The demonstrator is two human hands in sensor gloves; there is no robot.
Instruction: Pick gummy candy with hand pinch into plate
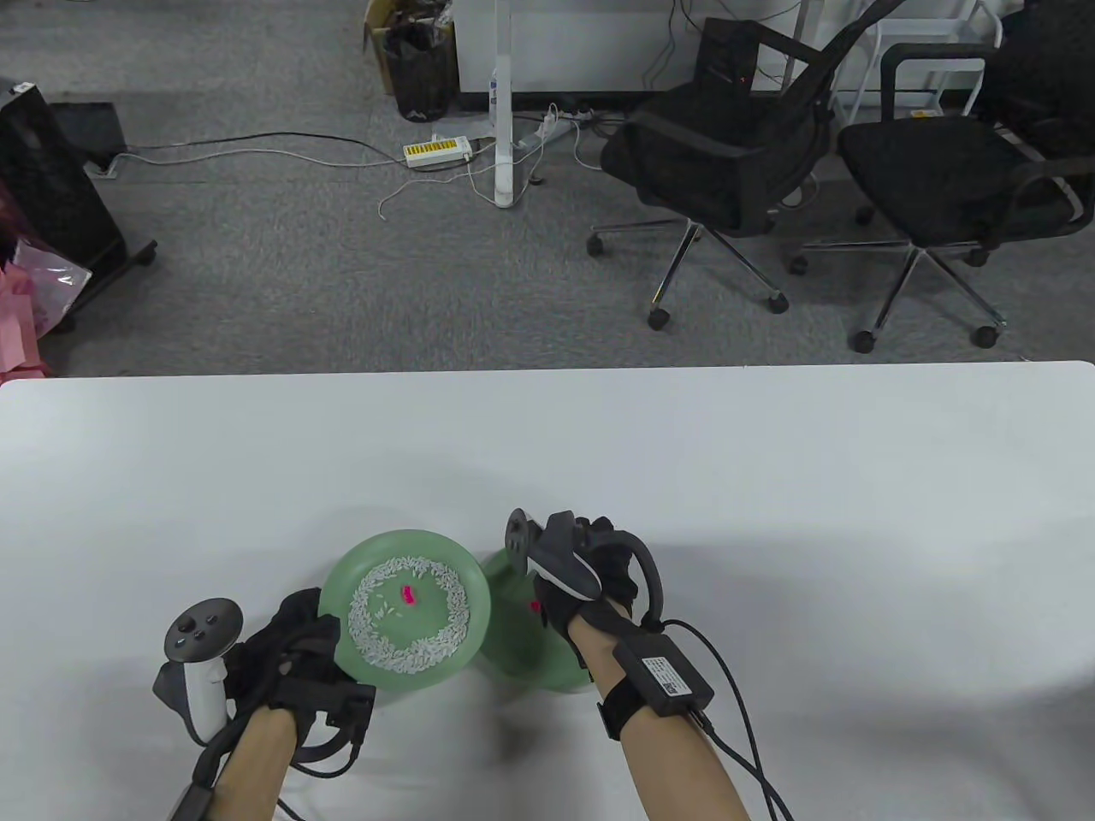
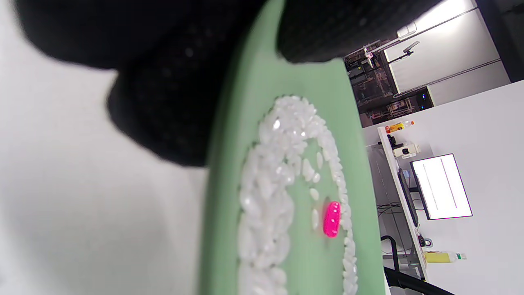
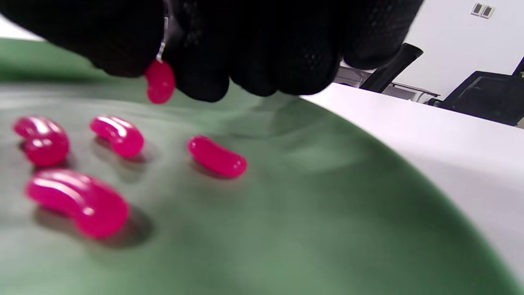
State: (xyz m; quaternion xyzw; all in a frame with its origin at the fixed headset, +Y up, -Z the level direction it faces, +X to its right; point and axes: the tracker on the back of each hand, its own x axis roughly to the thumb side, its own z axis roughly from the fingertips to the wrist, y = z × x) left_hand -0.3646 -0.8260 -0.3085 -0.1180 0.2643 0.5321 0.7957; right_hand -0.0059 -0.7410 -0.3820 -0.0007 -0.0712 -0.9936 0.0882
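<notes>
My left hand [image 1: 287, 654] grips the rim of a green plate [image 1: 376, 556] and holds it tilted above the table. That plate carries a ring of white rice [image 1: 445, 637] and one pink gummy candy [image 1: 408, 594], which also shows in the left wrist view [image 2: 331, 218]. My right hand [image 1: 590, 564] is over a second green plate [image 1: 513, 658] lying on the table. In the right wrist view its fingertips [image 3: 180, 69] pinch a pink gummy [image 3: 160, 82] just above that plate [image 3: 286, 229]. Several more pink gummies [image 3: 217, 157] lie on it.
The white table [image 1: 770, 479] spreads far and right of both plates. Beyond its far edge are two black office chairs [image 1: 727, 154] and a power strip [image 1: 438, 151] on grey carpet.
</notes>
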